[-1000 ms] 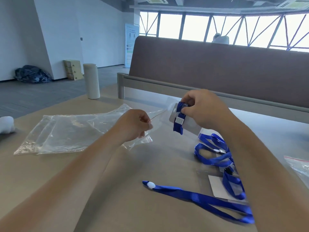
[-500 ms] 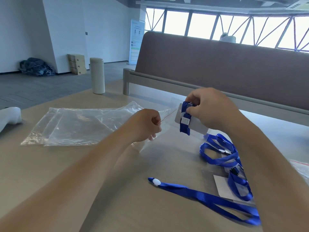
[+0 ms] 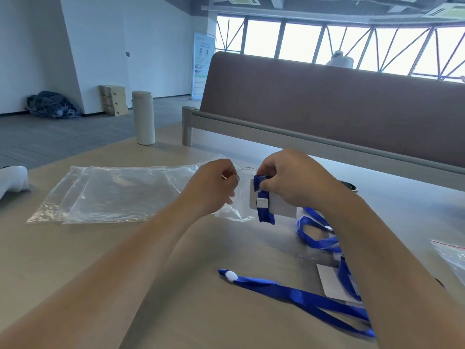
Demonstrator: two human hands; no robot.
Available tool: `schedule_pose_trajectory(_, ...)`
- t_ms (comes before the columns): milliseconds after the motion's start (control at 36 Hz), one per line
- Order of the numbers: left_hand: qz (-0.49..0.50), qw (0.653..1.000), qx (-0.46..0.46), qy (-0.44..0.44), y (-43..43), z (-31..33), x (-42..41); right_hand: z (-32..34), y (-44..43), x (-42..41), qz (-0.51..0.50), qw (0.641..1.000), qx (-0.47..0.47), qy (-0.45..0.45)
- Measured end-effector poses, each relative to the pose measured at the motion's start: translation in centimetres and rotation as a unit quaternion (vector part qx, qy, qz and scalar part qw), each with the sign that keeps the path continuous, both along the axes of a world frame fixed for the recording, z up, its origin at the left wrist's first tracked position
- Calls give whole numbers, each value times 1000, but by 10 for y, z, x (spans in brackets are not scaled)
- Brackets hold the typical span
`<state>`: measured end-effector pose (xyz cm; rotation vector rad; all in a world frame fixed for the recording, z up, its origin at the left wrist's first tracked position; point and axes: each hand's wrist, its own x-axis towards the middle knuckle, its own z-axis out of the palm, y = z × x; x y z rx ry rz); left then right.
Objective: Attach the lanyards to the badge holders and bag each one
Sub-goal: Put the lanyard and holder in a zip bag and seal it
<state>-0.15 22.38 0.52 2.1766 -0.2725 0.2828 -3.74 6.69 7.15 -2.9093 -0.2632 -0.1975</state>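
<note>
While a clear bag (image 3: 242, 196) is pinched by the left hand (image 3: 217, 188), a badge holder (image 3: 283, 209) is gripped by the right hand (image 3: 289, 180). Its long axis is aimed left, at the bag.

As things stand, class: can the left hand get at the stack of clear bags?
Probably yes: the stack of clear bags lies flat beside the left hand, nothing between them, though that hand pinches an open bag.

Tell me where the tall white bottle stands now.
Head view, upper left: the white bottle stands upright beyond the clear bags, left of the grey post.
</note>
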Motion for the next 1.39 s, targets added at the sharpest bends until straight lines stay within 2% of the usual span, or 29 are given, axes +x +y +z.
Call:
schedule_pose_trajectory(306,-9,999,31,-30,-3,2,-5,-8,3,4,-25,999,20,-44)
schedule_pose_trajectory(556,-22,999,-15,-26,-6,3,-6,-19,13,6,-48,997,-8,-58)
schedule_pose_trajectory(750,-27,999,-23,-5,-4,2,-5,-27,14,12,-63,993,62,-84)
schedule_pose_trajectory(1028,-26,999,19,-4,-2,1,-3,-25,6,15,-74,989,86,-99)
schedule_pose_trajectory(1278,-14,999,-28,7,-3,5,-4,-33,14,17,-63,986,116,-104)
schedule_pose_trajectory(1389,5,998,-61,3,0,6,-4,-25,12,14,-24,981,183,-64)
